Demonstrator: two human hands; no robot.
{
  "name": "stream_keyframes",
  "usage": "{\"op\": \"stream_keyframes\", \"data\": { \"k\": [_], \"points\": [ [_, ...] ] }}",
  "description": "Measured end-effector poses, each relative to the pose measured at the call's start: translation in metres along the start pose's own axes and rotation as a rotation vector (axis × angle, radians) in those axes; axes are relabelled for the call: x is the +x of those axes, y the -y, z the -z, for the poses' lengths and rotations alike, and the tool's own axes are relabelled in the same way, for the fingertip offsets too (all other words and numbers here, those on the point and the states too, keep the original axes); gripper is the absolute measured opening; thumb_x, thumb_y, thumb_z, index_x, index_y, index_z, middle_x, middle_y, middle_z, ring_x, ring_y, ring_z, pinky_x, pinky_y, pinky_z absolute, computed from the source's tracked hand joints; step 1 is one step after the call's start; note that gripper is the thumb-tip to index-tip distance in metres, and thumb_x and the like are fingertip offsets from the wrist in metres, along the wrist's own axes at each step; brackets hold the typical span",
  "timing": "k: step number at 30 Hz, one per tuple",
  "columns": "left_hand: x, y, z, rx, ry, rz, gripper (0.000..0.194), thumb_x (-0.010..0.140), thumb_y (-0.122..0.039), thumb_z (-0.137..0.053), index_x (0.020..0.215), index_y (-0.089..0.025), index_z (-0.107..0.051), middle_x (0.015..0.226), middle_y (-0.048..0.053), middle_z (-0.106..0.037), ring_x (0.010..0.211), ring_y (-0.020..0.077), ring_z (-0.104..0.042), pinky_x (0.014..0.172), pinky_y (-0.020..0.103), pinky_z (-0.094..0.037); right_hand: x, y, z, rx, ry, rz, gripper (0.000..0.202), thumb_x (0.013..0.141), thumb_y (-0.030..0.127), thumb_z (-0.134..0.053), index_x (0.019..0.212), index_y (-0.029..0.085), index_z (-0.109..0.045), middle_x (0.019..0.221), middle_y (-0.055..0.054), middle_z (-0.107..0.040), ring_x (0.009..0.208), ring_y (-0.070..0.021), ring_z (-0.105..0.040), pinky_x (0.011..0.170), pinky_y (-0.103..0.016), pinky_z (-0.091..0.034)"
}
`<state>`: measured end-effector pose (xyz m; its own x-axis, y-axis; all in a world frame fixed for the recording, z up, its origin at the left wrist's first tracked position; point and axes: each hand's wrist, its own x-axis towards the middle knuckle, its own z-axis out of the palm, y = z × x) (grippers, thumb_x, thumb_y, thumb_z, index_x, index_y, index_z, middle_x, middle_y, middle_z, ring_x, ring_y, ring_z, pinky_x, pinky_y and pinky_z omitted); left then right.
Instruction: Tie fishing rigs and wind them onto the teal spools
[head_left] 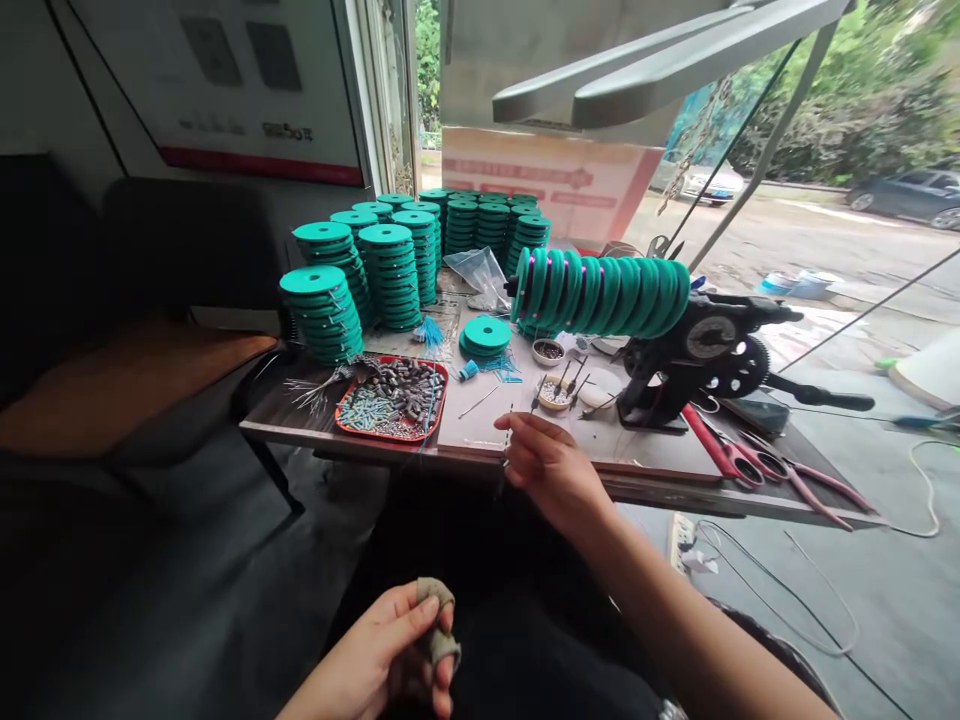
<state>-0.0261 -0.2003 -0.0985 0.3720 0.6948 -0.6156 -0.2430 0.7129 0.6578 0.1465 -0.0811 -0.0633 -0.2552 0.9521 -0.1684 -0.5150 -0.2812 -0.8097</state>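
For the handling, going left to right: the left thumb is best pressed squarely on the cloth wraps [435, 594], so that anything pulled tight would bear on cloth and not bare skin. The right side calls for a light pinch, firm enough to stop slipping yet loose enough not to bend the piece, and a path clear of the red tray [445, 378] and the upright pins [579, 372], where a thin thing could snag.

The left hand [401, 640] is low in front of the dark lap, thumb and fingers drawn together, with the wraps around two fingers; whether a fine line lies between them I cannot tell. The two hands are well apart. The right hand [551, 462] is higher, at the near edge of the table [472, 432], thumb and forefinger pinched on a thin strand [508, 452] and the other fingers curled in. The strand stands nearly upright there, its lower end blurred against the dark. Just beyond this hand sits a small bowl [553, 407] of white beads; farther right are a hand-cranked machine [709, 340] and red-handled scissors [746, 468]
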Motion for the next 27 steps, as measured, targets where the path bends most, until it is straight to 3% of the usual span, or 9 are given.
{"op": "stream_keyframes", "data": {
  "k": [11, 16, 20, 27],
  "points": [
    [-0.006, 0.004, 0.001, -0.021, -0.024, 0.026, 0.023, 0.081, -0.037, -0.051, 0.074, -0.015, -0.054, 0.057, 0.001, -0.059, 0.047, 0.0102, -0.053, 0.056, 0.026, -0.041, -0.001, 0.001, 0.000, -0.003, 0.013, 0.002, 0.019, 0.068, 0.031, -0.068, 0.073, 0.013, -0.061, 0.043, 0.012, -0.017, 0.041, -0.0029, -0.013, 0.038, -0.017, -0.017],
    [-0.008, 0.003, 0.005, -0.116, -0.007, -0.009, 0.014, 0.080, -0.027, -0.055, 0.083, -0.014, -0.058, 0.060, 0.001, -0.061, 0.050, 0.0102, -0.054, 0.060, 0.027, -0.041, 0.001, 0.002, 0.001, -0.013, 0.006, 0.015, 0.020, 0.068, 0.030, -0.068, 0.073, 0.012, -0.062, 0.043, 0.012, -0.018, 0.040, -0.0028, -0.013, 0.039, -0.018, -0.015],
    [-0.010, 0.003, 0.008, -0.171, 0.044, -0.027, 0.017, 0.078, -0.018, -0.056, 0.094, -0.014, -0.060, 0.072, 0.005, -0.066, 0.062, 0.0137, -0.060, 0.068, 0.029, -0.041, 0.003, 0.004, 0.004, -0.022, -0.008, 0.019, 0.020, 0.067, 0.030, -0.068, 0.071, 0.013, -0.061, 0.041, 0.012, -0.018, 0.039, -0.0026, -0.013, 0.038, -0.018, -0.015],
    [-0.011, 0.004, 0.008, -0.153, 0.024, -0.047, 0.020, 0.077, -0.016, -0.055, 0.096, -0.013, -0.060, 0.067, 0.005, -0.066, 0.056, 0.0131, -0.058, 0.063, 0.028, -0.040, 0.003, 0.005, 0.005, -0.025, -0.023, 0.006, 0.021, 0.065, 0.031, -0.070, 0.070, 0.012, -0.060, 0.041, 0.012, -0.018, 0.039, -0.0022, -0.013, 0.038, -0.018, -0.015]
  ]
}}
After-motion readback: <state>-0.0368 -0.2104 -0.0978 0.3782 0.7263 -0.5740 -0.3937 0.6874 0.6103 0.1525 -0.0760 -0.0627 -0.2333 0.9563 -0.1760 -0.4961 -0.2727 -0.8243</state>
